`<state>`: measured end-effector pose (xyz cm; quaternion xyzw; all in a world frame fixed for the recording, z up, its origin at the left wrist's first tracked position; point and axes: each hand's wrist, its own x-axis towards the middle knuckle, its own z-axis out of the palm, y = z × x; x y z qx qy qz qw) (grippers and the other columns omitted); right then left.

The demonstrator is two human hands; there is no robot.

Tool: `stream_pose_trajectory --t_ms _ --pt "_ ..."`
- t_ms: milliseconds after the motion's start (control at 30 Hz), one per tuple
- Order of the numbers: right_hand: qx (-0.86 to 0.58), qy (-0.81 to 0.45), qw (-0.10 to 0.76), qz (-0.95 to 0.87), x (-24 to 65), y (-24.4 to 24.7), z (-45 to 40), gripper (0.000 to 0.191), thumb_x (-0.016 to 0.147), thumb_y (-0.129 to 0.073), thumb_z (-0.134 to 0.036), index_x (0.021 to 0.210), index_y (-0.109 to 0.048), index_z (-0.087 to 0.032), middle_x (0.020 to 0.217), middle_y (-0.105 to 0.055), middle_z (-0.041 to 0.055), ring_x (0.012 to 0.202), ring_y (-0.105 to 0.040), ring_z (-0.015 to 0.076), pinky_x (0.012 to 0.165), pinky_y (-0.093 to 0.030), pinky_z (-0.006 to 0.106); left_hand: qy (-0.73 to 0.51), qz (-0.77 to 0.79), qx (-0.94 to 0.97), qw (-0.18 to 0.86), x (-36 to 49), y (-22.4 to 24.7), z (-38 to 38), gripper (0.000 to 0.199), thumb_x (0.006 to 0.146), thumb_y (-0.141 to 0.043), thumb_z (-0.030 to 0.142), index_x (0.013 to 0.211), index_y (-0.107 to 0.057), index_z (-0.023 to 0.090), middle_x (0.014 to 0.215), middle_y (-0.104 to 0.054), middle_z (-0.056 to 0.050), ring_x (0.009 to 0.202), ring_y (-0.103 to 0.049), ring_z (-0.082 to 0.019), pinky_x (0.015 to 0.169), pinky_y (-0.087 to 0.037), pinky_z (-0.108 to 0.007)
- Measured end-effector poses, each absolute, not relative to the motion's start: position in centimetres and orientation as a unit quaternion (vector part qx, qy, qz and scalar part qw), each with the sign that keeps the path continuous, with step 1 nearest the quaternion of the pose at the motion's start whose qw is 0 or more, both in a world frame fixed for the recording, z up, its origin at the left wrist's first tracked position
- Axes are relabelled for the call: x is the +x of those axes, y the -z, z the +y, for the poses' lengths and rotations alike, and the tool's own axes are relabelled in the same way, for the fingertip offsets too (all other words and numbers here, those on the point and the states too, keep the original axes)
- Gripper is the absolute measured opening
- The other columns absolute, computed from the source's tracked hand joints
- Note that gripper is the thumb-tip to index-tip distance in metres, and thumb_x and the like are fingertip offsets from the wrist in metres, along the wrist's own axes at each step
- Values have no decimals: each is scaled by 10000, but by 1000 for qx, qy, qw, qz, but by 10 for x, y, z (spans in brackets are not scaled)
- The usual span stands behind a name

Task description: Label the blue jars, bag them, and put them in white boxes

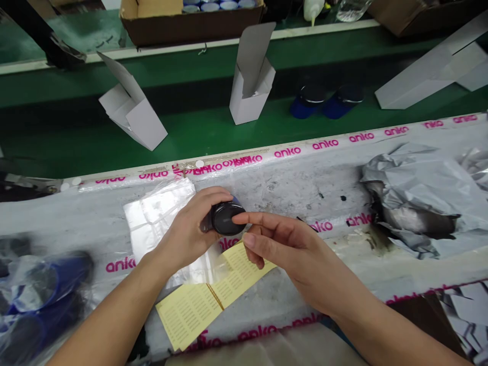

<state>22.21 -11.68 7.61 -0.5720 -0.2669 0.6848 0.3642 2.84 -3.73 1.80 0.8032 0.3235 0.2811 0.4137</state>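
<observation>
My left hand point(186, 234) is wrapped round a blue cup with a black lid point(229, 218), its lid tipped toward me. The index finger of my right hand point(278, 244) rests on that lid; the thumb is apart from it, and nothing shows between the fingers. Below the hands lies a yellow sheet of labels point(202, 310) with rows of small print. Partly under my left arm is a stack of clear plastic bags point(156, 208).
Beyond the wrapped bench edge runs a green conveyor belt point(194, 122), carrying open white boxes point(247, 96) and two lidded blue cups point(307, 101). Bagged blue cups point(49, 284) sit at left, a torn grey plastic bag point(430, 198) at right. A cardboard box point(190, 28) stands behind.
</observation>
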Motion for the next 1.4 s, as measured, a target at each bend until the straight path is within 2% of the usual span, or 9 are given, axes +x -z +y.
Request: stream_pose_trajectory --t_ms 200,367,467,633,933,1100,1167,1300,1400 --pt "-586 -659 365 -298 217 -77 -116 279 822 -737 -406 1037 -715 -230 682 -554 -34 618 -476 132 582 -385 296 -289 318 806 408 29 -18 -37 501 845 -742 105 1275 -577 304 1319 -654 -71 1266 -618 -256 1057 -541 -479" --pt "-644 -536 372 -400 208 -68 -114 145 831 -687 -329 950 -672 -248 686 -559 -26 632 -506 154 567 -389 304 -293 318 819 376 28 -15 -39 563 795 -742 64 1273 -559 298 1309 -625 -75 1251 -601 -266 1047 -538 -475" --pt "-659 -472 380 -445 204 -61 -112 71 852 -652 -294 908 -650 -251 643 -533 -39 603 -502 150 578 -396 309 -297 317 827 357 28 -14 -39 550 797 -760 101 1263 -544 295 1292 -605 -84 1235 -599 -279 1031 -540 -483" --pt "-663 -422 380 -489 200 -57 -111 14 870 -626 -248 878 -636 -254 655 -575 -31 589 -521 148 595 -397 313 -291 318 833 347 27 -13 -39 531 820 -759 146 1268 -523 301 1300 -589 -84 1249 -590 -292 1038 -524 -501" --pt "-670 -388 346 -530 198 -64 -115 110 925 -545 -221 824 -580 -246 667 -583 -20 612 -504 151 605 -348 309 -289 310 842 333 26 -12 -40 551 814 -759 138 1274 -501 299 1316 -575 -87 1244 -584 -291 1025 -517 -498" --pt "-653 -453 357 -491 203 -73 -113 121 943 -550 -259 833 -599 -244 671 -578 -26 599 -500 142 575 -355 301 -298 305 839 338 27 -10 -39 577 796 -778 120 1269 -505 305 1310 -569 -78 1247 -579 -281 1028 -515 -483" --pt "-654 -458 347 -492 205 -75 -112 151 938 -577 -267 798 -623 -238 709 -566 -15 614 -496 140 575 -366 301 -303 300 839 339 27 -10 -38 581 795 -788 115 1269 -508 299 1303 -571 -77 1243 -580 -274 1025 -517 -471" --pt "-670 -388 352 -526 207 -70 -111 128 910 -626 -240 806 -701 -238 878 -548 26 741 -523 165 634 -410 315 -308 298 840 333 27 -10 -38 582 801 -797 118 1274 -508 292 1294 -580 -77 1214 -594 -264 999 -532 -454" --pt "-673 -362 362 -533 206 -66 -112 131 912 -606 -219 835 -712 -236 899 -513 36 796 -534 184 654 -428 322 -309 294 842 329 27 -10 -38 611 774 -803 82 1271 -513 289 1288 -589 -75 1205 -601 -263 988 -539 -448"
